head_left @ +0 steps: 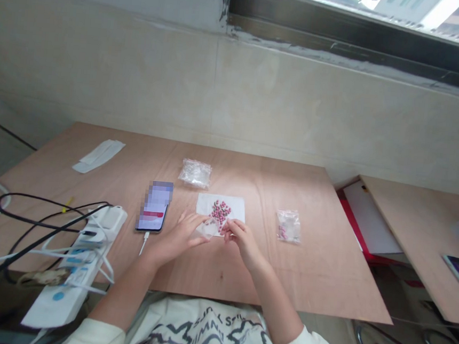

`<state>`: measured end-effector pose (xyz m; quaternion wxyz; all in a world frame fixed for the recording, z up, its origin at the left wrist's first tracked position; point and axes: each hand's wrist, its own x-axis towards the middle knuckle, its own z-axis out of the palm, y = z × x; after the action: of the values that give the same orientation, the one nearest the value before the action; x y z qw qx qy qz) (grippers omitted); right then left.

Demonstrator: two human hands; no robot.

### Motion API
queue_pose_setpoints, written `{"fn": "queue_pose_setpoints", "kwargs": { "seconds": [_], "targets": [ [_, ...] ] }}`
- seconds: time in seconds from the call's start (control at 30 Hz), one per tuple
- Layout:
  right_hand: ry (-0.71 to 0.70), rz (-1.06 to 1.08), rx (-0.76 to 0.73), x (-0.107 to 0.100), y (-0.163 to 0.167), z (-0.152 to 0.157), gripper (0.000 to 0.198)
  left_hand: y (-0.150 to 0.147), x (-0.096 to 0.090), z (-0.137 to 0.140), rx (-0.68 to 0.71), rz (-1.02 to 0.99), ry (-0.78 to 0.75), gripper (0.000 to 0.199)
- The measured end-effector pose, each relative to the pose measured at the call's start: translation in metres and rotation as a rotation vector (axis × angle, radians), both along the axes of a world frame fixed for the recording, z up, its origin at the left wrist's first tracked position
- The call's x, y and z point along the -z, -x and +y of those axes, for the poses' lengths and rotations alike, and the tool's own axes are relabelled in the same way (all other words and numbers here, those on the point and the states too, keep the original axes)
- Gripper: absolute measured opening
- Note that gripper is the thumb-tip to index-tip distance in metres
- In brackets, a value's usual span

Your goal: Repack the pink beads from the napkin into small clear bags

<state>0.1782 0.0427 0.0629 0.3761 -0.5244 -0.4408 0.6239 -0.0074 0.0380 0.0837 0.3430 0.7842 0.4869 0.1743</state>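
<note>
A pile of small pink and dark beads (220,212) lies on a white sheet of paper (238,204) near the middle of the table. My left hand (186,233) is at the sheet's left front corner, thumb and fingers around a small clear plastic bag (209,227). Just right of the bag, my right hand (240,238) has its fingertips pinched together by the front of the pile. Whatever sits between those fingertips is too small to make out. Another clear bag with a few pink pieces (289,226) rests to the right.
Behind the sheet lies a packet of clear bags (195,173). A phone (154,207) with a charging cable is left of my hand. Further left are a power strip (80,266) with tangled cables and a white folded strip (99,156). A second table (422,221) stands right.
</note>
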Motion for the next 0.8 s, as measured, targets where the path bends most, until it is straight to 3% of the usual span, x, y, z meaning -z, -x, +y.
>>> {"fn": "queue_pose_setpoints", "kwargs": {
  "seconds": [0.1,0.17,0.27,0.47,0.57,0.73,0.8],
  "targets": [
    [-0.158,-0.408,0.172,0.026,-0.007,0.011,0.013,0.003,0.009,0.008,-0.047,0.085,-0.041,0.04],
    [-0.257,-0.605,0.177,0.042,-0.008,0.017,0.016,0.002,0.013,0.012,-0.058,0.134,-0.042,0.039],
    [-0.354,-0.726,0.102,0.056,-0.006,0.021,0.015,0.0,0.016,0.016,-0.07,0.191,-0.017,0.037],
    [-0.393,-0.765,0.042,0.054,-0.005,0.022,0.013,-0.003,0.021,0.019,-0.059,0.228,-0.003,0.039],
    [-0.39,-0.685,0.093,0.045,-0.002,0.02,0.01,-0.005,0.024,0.018,-0.066,0.228,-0.001,0.04],
    [-0.438,-0.516,-0.01,0.026,0.016,0.011,0.012,-0.012,0.028,0.013,-0.082,0.2,0.004,0.039],
    [-0.442,-0.528,0.033,0.025,0.019,0.006,0.012,-0.012,0.029,0.011,-0.099,0.193,-0.013,0.04]
  ]
}}
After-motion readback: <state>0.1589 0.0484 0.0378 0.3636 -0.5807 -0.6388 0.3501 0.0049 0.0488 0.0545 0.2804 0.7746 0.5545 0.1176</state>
